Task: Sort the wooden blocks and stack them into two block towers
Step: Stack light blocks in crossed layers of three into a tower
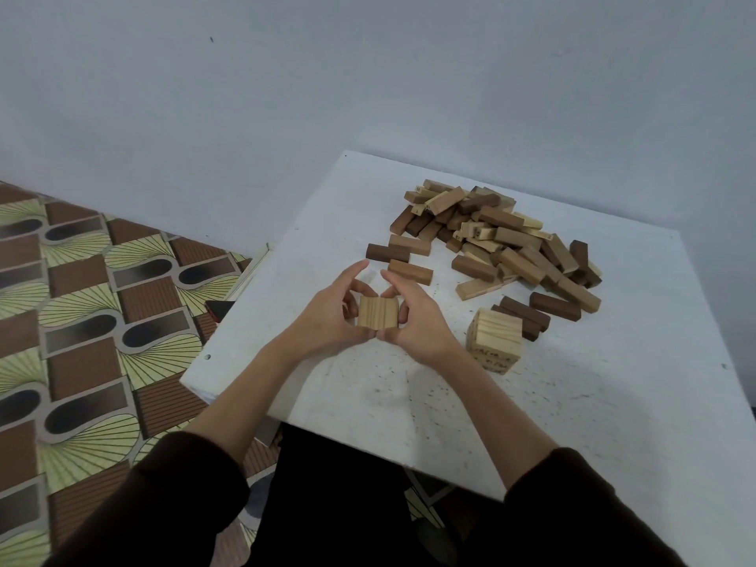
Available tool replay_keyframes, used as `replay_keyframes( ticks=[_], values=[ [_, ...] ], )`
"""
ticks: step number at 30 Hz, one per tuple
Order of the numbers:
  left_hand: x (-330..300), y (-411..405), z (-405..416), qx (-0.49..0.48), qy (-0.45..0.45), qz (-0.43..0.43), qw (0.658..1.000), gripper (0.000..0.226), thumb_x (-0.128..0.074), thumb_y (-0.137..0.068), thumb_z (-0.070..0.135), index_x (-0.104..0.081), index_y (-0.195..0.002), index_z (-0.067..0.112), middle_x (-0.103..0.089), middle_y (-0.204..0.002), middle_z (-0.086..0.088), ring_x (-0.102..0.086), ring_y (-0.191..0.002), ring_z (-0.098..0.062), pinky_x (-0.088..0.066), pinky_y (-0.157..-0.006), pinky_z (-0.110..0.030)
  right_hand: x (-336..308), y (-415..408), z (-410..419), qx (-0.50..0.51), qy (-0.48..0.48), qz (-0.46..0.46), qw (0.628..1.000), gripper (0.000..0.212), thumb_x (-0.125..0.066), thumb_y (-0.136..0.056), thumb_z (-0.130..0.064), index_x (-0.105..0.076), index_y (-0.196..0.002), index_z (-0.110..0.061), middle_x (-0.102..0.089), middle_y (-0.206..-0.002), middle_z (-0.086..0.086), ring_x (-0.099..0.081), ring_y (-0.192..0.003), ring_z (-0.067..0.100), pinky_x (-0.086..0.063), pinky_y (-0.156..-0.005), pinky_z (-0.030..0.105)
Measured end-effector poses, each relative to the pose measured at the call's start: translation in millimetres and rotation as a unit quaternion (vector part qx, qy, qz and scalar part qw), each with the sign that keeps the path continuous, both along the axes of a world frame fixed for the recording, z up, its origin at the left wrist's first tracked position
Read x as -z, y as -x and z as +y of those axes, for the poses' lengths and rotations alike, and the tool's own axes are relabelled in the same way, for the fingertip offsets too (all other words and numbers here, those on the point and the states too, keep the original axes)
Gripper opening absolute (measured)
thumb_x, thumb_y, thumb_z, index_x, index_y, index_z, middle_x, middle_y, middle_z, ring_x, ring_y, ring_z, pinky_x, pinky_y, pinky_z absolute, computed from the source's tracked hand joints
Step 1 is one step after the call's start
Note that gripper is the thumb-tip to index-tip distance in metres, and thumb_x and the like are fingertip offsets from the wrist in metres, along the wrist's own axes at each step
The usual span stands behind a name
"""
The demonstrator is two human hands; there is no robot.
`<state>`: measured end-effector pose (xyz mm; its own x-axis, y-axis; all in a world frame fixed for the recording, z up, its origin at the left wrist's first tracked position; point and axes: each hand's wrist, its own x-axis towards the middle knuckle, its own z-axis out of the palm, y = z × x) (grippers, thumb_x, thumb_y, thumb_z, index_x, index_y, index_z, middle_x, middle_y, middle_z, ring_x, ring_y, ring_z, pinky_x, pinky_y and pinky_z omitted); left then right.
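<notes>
Dark sleeves (pixel 172 476) lowest in frame; left hand (pixel 327 317) and right hand (pixel 413 317) pinch a set of pale blocks (pixel 378 313) between them above the white table (pixel 409 403). Likely squaring a layer; next, seat it flush on the pale tower (pixel 494 339) at right. Mixed pile (pixel 503 239) behind, loose dark blocks (pixel 527 315) touching the tower's far side.

Bare table (pixel 450 423) nearside; block pile (pixel 503 239) crowds far right.
</notes>
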<state>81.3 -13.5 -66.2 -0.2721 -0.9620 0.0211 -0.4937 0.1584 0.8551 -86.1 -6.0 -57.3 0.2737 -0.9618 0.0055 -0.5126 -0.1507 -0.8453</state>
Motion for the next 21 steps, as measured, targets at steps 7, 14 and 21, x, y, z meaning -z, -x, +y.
replay_keyframes(
  ticks=[7, 14, 21],
  values=[
    [-35, 21, -2, 0.030, 0.097, 0.017, 0.995, 0.091, -0.082, -0.071, 0.014, -0.028, -0.142, 0.029, -0.054, -0.109, 0.026, -0.049, -0.105, -0.006, -0.039, -0.089, -0.013, -46, 26, 6, 0.011, 0.071, 0.004, 0.997, 0.077, -0.075, -0.076, -0.007, -0.037, -0.141, -0.024, -0.048, -0.113, -0.001, -0.043, -0.078, -0.015, -0.036, -0.069, 0.004],
    [-55, 78, -1, 0.107, 0.064, 0.053, 0.991, 0.093, -0.080, -0.072, 0.013, -0.027, -0.147, 0.025, -0.057, -0.118, 0.004, -0.054, -0.111, -0.005, -0.043, -0.098, -0.021, -60, 89, 25, 0.058, 0.089, 0.010, 0.994, 0.083, -0.079, -0.070, -0.005, -0.038, -0.140, -0.021, -0.052, -0.107, -0.011, -0.047, -0.077, -0.008, -0.041, -0.068, 0.009],
    [-48, 113, 5, 0.154, 0.045, 0.024, 0.987, 0.096, -0.082, -0.071, 0.021, -0.026, -0.148, 0.026, -0.055, -0.118, 0.006, -0.049, -0.114, -0.007, -0.040, -0.098, -0.021, -53, 121, 45, 0.096, 0.023, 0.005, 0.995, 0.084, -0.078, -0.070, -0.005, -0.037, -0.136, -0.037, -0.055, -0.108, -0.011, -0.061, -0.090, 0.025, -0.057, -0.077, 0.035]
  ],
)
